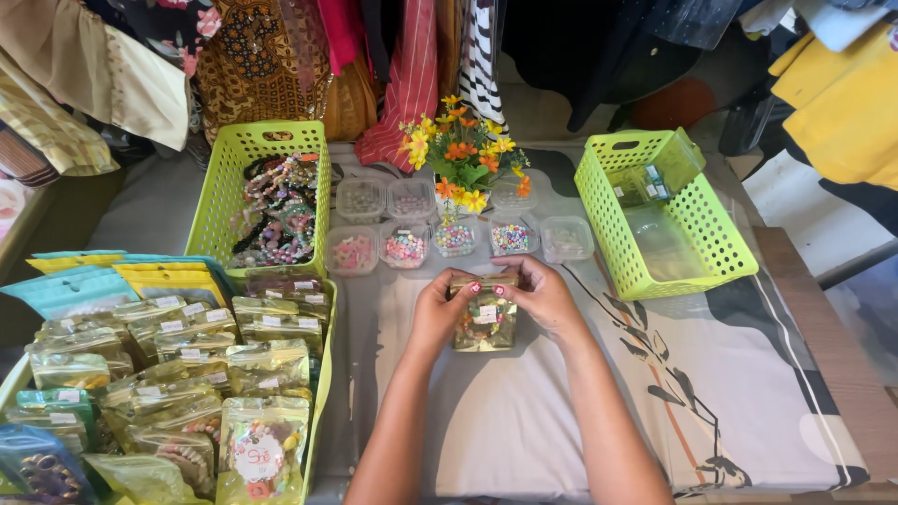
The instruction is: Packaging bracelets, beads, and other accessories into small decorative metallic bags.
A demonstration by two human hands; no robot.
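Observation:
A small gold-backed clear pouch (485,324) with beaded jewellery and a white label inside lies on the grey cloth in front of me. My left hand (439,311) pinches its top left corner. My right hand (543,296) pinches its top right corner. Both thumbs and forefingers press along the pouch's top edge.
A green basket (223,192) of beaded bracelets stands at the back left; a second green basket (610,217) with clear boxes at the right. Several small bead tubs (404,248) and a vase of artificial flowers (465,154) sit behind the pouch. A tray of filled pouches (264,369) is left. Clothes hang behind.

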